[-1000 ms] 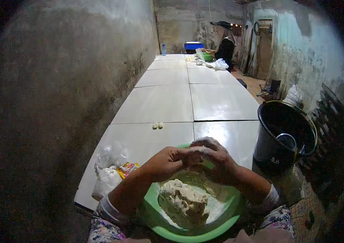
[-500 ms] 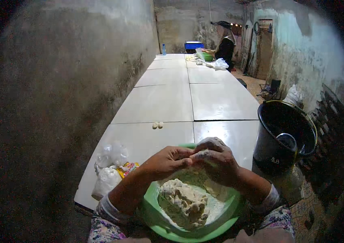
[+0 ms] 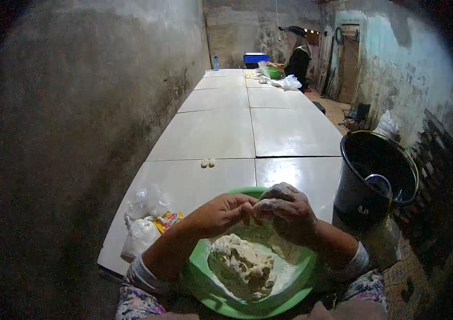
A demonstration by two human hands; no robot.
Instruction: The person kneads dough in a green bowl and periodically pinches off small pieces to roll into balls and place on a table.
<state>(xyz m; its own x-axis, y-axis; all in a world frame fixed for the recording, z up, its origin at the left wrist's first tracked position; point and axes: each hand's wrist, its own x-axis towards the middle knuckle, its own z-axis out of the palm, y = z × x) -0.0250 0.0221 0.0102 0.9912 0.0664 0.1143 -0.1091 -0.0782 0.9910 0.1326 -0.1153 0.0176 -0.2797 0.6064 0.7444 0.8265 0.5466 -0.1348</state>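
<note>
Over the far half of a green bowl (image 3: 303,293), my two hands meet at the fingertips. My left hand (image 3: 223,216) is closed, its thumb and fingers pinched against the fingers of the other hand. Flour coats my right hand (image 3: 287,213), which is curled with its knuckles up. Whatever lies between the fingers is hidden. Below them in the bowl rests a rough, lumpy mass of pale dough (image 3: 242,264), with loose white flour (image 3: 287,273) around it. Farther up the table, two small dough pieces (image 3: 208,163) lie side by side.
Left of the bowl sit a plastic bag of white powder (image 3: 142,237) and a yellow-red packet (image 3: 169,220) on the white table (image 3: 199,133). A black bucket (image 3: 362,197) stands at the right. Another person (image 3: 297,61) works at the far end near a green basin (image 3: 274,73).
My fingers have shifted slightly against each other, and the right hand has curled a little more and tipped. The dough in the bowl looks the same.
</note>
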